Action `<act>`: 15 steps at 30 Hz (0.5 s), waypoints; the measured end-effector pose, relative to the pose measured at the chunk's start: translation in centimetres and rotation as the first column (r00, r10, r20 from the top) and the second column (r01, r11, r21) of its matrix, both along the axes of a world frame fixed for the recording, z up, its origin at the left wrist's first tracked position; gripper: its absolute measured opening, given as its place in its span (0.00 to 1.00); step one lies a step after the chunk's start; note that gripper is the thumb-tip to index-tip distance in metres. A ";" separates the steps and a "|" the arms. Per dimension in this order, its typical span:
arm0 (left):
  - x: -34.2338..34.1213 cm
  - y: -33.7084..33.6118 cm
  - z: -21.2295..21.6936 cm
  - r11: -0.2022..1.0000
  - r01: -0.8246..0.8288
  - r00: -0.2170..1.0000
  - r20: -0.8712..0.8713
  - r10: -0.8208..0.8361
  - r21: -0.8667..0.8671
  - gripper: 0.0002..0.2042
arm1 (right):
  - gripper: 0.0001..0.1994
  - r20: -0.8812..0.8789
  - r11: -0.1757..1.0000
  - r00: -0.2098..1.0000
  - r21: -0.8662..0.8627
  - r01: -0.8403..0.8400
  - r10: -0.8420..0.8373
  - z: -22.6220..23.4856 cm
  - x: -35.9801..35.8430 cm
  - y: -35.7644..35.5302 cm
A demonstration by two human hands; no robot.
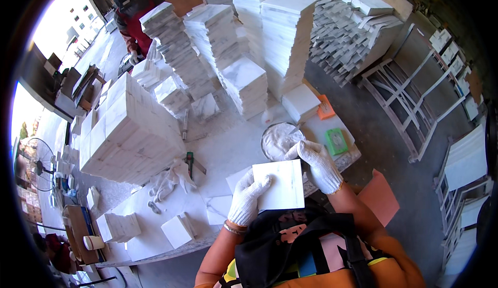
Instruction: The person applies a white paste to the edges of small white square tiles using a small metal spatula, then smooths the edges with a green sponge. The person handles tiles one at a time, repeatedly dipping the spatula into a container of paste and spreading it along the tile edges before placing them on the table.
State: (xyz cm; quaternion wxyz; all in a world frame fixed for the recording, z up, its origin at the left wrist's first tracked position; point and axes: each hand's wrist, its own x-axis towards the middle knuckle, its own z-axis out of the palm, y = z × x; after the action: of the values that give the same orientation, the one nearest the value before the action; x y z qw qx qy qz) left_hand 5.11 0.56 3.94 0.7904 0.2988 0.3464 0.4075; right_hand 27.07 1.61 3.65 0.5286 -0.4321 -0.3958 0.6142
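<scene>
My left hand (pixel 247 199), in a white knit glove, grips a square white marble tile (pixel 280 185) by its left edge, thumb on top. My right hand (pixel 319 166), gloved the same way, is beside the tile's upper right corner, its fingers drawn together; whatever is in them is hidden. Just beyond those fingers stands a round bowl of white paste (pixel 278 140). A flat grey blade (pixel 296 128) leans at the bowl's far right rim. Loose tiles (pixel 219 208) lie on the table left of my left hand.
Tall tile stacks (pixel 286 39) rise at the back, and a large tile block (pixel 129 132) stands left. A green box (pixel 336 141) and an orange box (pixel 326 107) sit right of the bowl. Spare gloves (pixel 173 181) lie left. A co-worker (pixel 137 18) is at the far left.
</scene>
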 end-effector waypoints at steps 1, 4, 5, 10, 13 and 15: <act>0.0 0.0 0.1 1.000 -0.007 1.000 -0.010 0.007 0.003 0.19 | 0.17 -0.019 1.000 1.000 0.010 0.004 -0.004 -0.1 0.0 0.1; 0.0 0.0 0.3 0.999 -0.042 0.999 -0.019 0.042 0.020 0.19 | 0.18 -0.216 0.999 0.976 -0.046 0.020 -0.030 -1.1 0.1 0.0; 0.0 0.0 0.2 0.999 -0.042 0.999 -0.033 0.043 0.023 0.19 | 0.19 -0.247 0.995 0.967 -0.097 0.035 -0.058 -1.2 0.1 -0.2; -0.1 0.0 0.0 0.997 -0.056 0.996 -0.072 0.060 0.044 0.18 | 0.21 -0.322 0.980 0.943 -0.201 0.018 -0.083 -1.9 0.2 -0.5; 0.0 0.0 0.1 0.997 -0.068 0.994 -0.079 0.072 0.048 0.18 | 0.22 -0.351 0.984 0.935 -0.177 -0.013 -0.051 -2.5 0.4 -0.7; 0.0 -0.1 0.1 0.995 -0.071 0.992 -0.096 0.078 0.066 0.17 | 0.21 -0.313 0.993 0.948 -0.119 0.023 -0.059 -1.9 -0.3 -0.8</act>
State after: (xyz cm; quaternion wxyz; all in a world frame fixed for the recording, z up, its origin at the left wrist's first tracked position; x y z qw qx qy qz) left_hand 5.10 0.50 4.05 0.7469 0.3298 0.3831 0.4320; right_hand 26.76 0.83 1.75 0.5724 -0.3659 -0.2615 0.6857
